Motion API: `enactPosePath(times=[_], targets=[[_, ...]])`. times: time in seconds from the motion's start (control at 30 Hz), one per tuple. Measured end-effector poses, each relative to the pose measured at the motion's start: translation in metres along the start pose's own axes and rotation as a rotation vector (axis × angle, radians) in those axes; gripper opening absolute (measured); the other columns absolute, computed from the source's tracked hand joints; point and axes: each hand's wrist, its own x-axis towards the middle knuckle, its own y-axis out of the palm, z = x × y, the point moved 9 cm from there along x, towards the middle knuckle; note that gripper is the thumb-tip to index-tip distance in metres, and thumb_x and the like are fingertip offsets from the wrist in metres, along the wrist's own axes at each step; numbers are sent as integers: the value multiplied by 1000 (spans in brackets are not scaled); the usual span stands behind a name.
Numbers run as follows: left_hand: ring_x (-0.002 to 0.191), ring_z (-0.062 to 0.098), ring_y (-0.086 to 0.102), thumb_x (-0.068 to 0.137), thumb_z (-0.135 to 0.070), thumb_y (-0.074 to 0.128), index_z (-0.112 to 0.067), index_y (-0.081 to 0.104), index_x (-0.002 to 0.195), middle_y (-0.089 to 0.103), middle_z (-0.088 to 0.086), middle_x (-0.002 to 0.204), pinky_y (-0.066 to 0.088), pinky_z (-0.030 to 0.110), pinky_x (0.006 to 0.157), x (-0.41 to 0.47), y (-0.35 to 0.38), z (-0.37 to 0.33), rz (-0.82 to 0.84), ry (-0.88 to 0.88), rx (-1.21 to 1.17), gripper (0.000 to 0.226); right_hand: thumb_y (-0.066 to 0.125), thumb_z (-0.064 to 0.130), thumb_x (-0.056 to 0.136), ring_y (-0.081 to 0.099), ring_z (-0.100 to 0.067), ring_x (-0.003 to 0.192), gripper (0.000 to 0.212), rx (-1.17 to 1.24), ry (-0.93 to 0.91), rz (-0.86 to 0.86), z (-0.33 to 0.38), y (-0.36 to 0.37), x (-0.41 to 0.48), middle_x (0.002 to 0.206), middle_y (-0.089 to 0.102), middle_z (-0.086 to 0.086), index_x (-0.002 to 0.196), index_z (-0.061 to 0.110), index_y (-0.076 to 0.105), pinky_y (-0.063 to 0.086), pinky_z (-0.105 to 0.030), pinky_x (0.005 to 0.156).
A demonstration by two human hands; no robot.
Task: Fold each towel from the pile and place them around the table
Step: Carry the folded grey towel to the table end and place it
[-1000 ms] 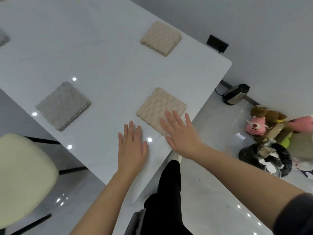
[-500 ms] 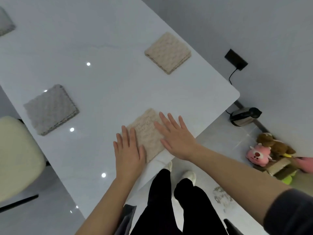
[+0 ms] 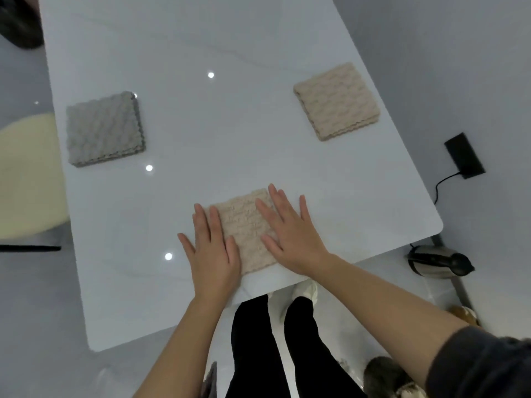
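Partly hidden beige towel (image 3: 246, 235) under left hand (image 3: 215, 255), right hand (image 3: 290, 239); chair (image 3: 27, 176) cropped.

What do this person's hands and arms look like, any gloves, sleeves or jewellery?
No gloves: the left hand and right hand are bare, with no ring, watch or bracelet visible. The left forearm is uncovered as far as the picture shows; the right forearm is bare up to a dark grey sleeve.
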Motion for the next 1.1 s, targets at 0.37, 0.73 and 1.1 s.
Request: enactPosePath(times=[0.37, 0.73, 1.1], targets=[[149, 11, -7, 98, -31, 17, -18, 1, 155, -13, 3, 163, -11, 53, 118, -3, 9, -16, -33, 27, 29, 61, 24, 43, 99, -12, -19, 150, 63, 32, -34, -54, 1, 0, -1, 163, -17, -3, 156, 29, 1, -14, -51, 118], [150, 18, -1, 99, -32, 14, -14, 6, 155, -6, 8, 163, -6, 55, 118, -4, 15, -20, -38, -3, 67, 60, 21, 39, 100, -5, -24, 151, 57, -39, 31, -95, 4, 9, 0, 164, -6, -6, 155, 26, 14, -6, -60, 117], [150, 20, -4, 99, -33, 17, -13, 6, 155, -4, 7, 163, -7, 49, 120, 0, 17, -27, -7, 29, 52, 61, 20, 40, 101, -4, -26, 151, 57, -59, 11, -98, 6, 5, 3, 164, -4, -7, 155, 26, 12, -3, -60, 117]])
